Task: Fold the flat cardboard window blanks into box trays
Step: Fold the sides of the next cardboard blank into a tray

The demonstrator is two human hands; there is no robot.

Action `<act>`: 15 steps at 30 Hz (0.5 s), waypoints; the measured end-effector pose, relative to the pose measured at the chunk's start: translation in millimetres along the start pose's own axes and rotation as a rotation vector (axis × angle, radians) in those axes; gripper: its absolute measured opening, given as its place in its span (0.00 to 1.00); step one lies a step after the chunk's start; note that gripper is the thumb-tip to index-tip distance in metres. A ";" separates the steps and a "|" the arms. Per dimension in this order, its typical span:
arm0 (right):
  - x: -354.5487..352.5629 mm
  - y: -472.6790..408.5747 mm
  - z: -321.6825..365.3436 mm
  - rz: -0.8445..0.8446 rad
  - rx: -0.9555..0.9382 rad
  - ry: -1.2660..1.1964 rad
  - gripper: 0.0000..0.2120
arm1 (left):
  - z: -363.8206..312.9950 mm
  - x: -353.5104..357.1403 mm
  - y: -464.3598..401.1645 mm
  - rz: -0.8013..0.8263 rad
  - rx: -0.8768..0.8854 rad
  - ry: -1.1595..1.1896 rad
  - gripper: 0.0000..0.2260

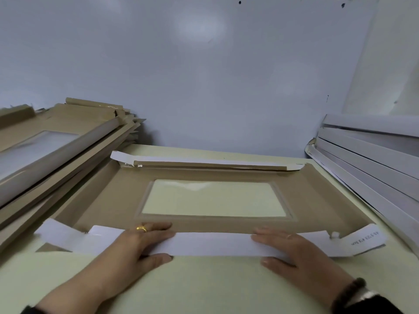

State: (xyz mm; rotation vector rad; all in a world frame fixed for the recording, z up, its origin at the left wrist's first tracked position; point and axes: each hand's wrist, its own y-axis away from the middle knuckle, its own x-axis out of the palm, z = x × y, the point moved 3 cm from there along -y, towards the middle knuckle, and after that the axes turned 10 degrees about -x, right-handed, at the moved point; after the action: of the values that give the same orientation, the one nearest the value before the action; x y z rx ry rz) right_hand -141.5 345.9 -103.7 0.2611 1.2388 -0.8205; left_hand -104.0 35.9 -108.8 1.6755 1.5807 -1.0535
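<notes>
Centrally, a cardboard window blank [108,191] is lying brown side up on the pale counter [204,286], its clear window [213,198] lying just beyond both hands. The left hand [138,241] is gripping the near flap [210,243], a long white strip: fingers are lying over its top face and the thumb is tucked under its near edge, so the grip is closing on the flap. A gold ring [141,228] is showing on one finger. The right hand [292,248] is taking the same hold farther along the strip, fingers on top and thumb at the near edge; a dark bracelet [353,288] is circling its wrist. Outboard of the left hand, a white corner tab [59,234] is curling upward; outboard of the right hand, a printed corner tab [367,239] is doing likewise. Beyond the window, the far flap [204,163] is standing partly raised, white face outward. Left of the left hand, a slanting stack of brown blanks [56,141] is resting beside the working blank. Right of the right hand, a stack of white-faced pieces [371,155] is leaning by the wall [204,64].
</notes>
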 end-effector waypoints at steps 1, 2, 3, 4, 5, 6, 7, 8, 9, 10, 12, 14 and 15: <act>-4.2 6.5 -5.4 -0.006 0.027 -0.013 0.21 | 7.4 -3.8 1.3 -0.005 -0.010 0.012 0.19; -8.2 13.2 -10.7 -0.021 0.057 -0.020 0.21 | 14.4 -7.7 2.8 -0.011 -0.017 0.014 0.18; -12.3 19.9 -16.4 -0.043 0.088 -0.017 0.22 | 20.4 -12.1 4.6 -0.025 -0.024 0.006 0.18; -16.8 26.9 -21.6 -0.067 0.117 -0.013 0.21 | 26.8 -16.1 6.2 -0.045 -0.024 -0.008 0.18; -21.5 33.9 -26.0 -0.093 0.144 -0.017 0.21 | 32.8 -20.6 8.3 -0.062 -0.029 -0.013 0.17; -26.2 40.1 -29.4 -0.122 0.162 -0.028 0.21 | 38.6 -24.9 10.4 -0.073 -0.039 -0.009 0.17; -30.6 45.4 -31.6 -0.143 0.180 -0.036 0.20 | 43.5 -29.1 12.8 -0.071 -0.055 0.003 0.17; -33.8 48.8 -32.2 -0.152 0.201 -0.034 0.19 | 48.1 -33.0 15.1 -0.078 -0.072 0.008 0.16; -35.7 51.0 -33.2 -0.154 0.214 0.001 0.18 | 51.7 -36.6 17.3 -0.094 -0.085 0.007 0.14; -36.5 52.6 -34.9 -0.172 0.208 0.065 0.16 | 54.3 -40.3 19.4 -0.117 -0.091 -0.009 0.13; -39.3 51.4 -34.3 -0.256 0.187 0.198 0.11 | 60.9 -45.9 21.9 -0.178 -0.097 -0.052 0.12; -43.4 50.1 -33.7 -0.328 0.198 0.234 0.04 | 61.6 -50.8 22.9 -0.229 -0.117 -0.095 0.07; -44.9 50.4 -34.7 -0.338 0.217 0.236 0.05 | 59.5 -53.0 22.6 -0.240 -0.123 -0.104 0.03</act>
State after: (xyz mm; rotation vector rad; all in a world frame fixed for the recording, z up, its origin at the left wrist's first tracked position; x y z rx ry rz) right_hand -136.8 419.8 -87.2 0.3355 1.4377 -1.2472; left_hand -88.9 -44.4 -95.5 1.3533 1.7710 -1.1163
